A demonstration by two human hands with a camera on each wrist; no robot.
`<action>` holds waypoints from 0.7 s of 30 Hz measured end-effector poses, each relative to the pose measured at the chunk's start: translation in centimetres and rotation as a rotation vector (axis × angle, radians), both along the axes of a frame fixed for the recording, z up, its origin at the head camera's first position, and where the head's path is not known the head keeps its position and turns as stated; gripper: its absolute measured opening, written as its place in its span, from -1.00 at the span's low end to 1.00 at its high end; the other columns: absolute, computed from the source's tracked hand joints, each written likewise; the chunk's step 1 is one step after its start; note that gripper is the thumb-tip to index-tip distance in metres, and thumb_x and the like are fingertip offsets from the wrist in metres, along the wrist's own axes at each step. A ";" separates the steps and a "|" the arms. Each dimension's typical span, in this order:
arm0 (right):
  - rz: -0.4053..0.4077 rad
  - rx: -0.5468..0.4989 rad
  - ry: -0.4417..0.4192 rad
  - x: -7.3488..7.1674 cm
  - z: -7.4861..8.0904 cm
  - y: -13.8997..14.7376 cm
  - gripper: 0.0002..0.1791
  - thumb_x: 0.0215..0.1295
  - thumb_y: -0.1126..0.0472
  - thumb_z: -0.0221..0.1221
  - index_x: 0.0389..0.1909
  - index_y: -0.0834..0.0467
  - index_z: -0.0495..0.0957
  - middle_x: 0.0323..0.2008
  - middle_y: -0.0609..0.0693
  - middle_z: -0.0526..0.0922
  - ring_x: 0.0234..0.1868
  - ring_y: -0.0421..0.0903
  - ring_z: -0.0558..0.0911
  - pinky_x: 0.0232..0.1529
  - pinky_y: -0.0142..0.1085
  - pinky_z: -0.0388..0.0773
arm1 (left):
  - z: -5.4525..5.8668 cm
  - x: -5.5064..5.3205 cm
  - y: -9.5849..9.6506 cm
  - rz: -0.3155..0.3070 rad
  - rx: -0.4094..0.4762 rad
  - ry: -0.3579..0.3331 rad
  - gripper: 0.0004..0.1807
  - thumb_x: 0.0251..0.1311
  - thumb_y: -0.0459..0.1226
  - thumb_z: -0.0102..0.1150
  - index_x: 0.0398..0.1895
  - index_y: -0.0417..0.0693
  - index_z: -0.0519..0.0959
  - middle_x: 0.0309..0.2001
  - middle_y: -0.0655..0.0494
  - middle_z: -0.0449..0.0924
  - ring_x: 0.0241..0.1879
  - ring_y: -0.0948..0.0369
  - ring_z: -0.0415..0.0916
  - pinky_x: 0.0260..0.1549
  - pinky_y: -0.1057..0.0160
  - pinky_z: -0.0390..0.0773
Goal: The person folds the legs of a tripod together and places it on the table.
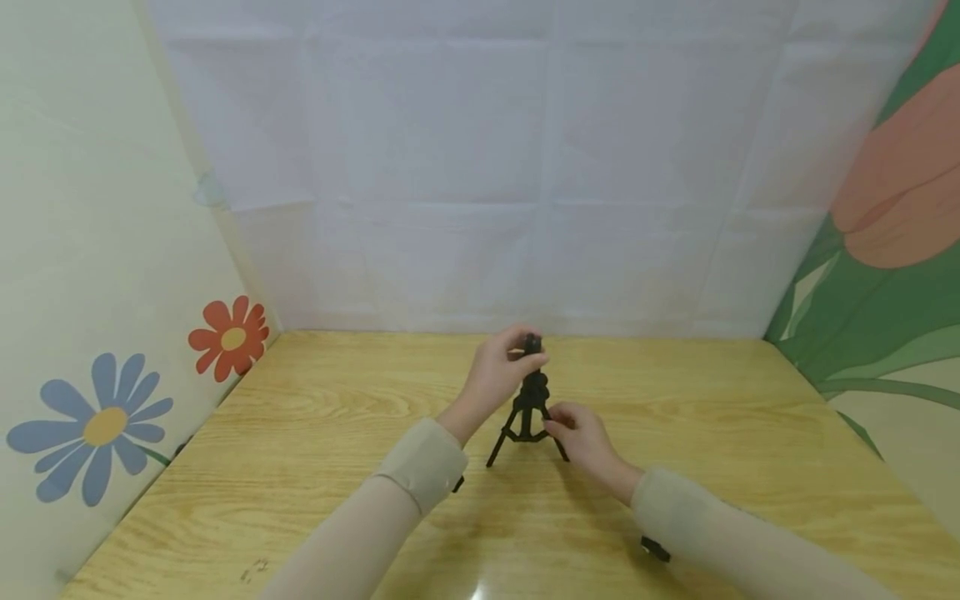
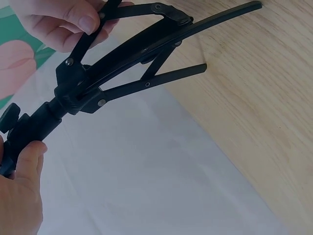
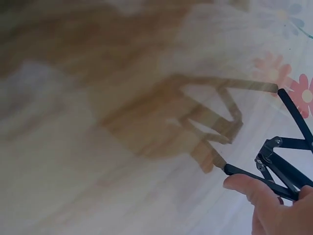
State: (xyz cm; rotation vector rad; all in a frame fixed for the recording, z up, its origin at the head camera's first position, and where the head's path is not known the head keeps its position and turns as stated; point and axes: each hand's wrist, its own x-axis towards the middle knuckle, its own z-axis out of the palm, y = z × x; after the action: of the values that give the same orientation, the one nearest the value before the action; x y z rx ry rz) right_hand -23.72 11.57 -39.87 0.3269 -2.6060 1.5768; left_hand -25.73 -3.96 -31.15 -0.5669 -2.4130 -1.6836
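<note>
A small black tripod (image 1: 535, 390) stands with its legs spread over the wooden table. My left hand (image 1: 495, 371) grips its upper end, thumb and fingers on either side of the column. On one leg, to the right, the fingers of my right hand (image 1: 587, 437) pinch the bar. The left wrist view shows the tripod's hub (image 2: 71, 90), hinged braces and a round knob (image 2: 10, 116) beside the left thumb (image 2: 30, 159). In the right wrist view, my thumb (image 3: 244, 185) lies along a tripod leg (image 3: 254, 177) close to its foot.
The wood-grain table (image 1: 337, 500) meets a creased white cloth (image 1: 450, 167) at the back. Flower-patterned panels (image 1: 105, 208) flank it left and right. Small black pieces (image 1: 655, 548) hang beneath the sleeve cuffs. The glossy tabletop reflects the tripod and hand.
</note>
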 end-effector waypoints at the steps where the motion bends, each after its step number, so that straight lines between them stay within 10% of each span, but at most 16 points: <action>1: 0.002 -0.002 0.002 0.0 0.0 0.0 -0.89 0.30 0.44 0.15 -0.21 0.39 0.60 -0.36 0.05 0.64 -0.28 -0.06 0.59 -0.21 -0.14 0.56 | 0.0 0.0 0.0 -0.004 0.000 -0.001 -0.75 0.29 -0.33 0.22 0.01 -0.16 0.57 -0.08 -0.06 0.63 0.00 -0.07 0.58 -0.10 0.10 0.62; 21: 0.016 -0.010 -0.071 -0.3 0.3 0.3 -0.93 0.33 0.43 0.13 -0.24 0.33 0.58 -0.34 0.05 0.60 -0.29 -0.08 0.55 -0.27 -0.20 0.56 | 0.3 0.1 -0.2 -0.067 0.004 -0.015 -0.74 0.30 -0.32 0.21 0.02 -0.18 0.55 -0.08 -0.03 0.60 0.03 0.00 0.55 -0.05 0.17 0.59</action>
State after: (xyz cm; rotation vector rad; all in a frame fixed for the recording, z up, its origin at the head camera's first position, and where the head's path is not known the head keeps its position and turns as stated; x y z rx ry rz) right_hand -24.00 11.85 -39.54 0.2978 -2.6535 1.6351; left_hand -25.63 -4.20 -30.81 -0.6438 -2.4265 -1.7248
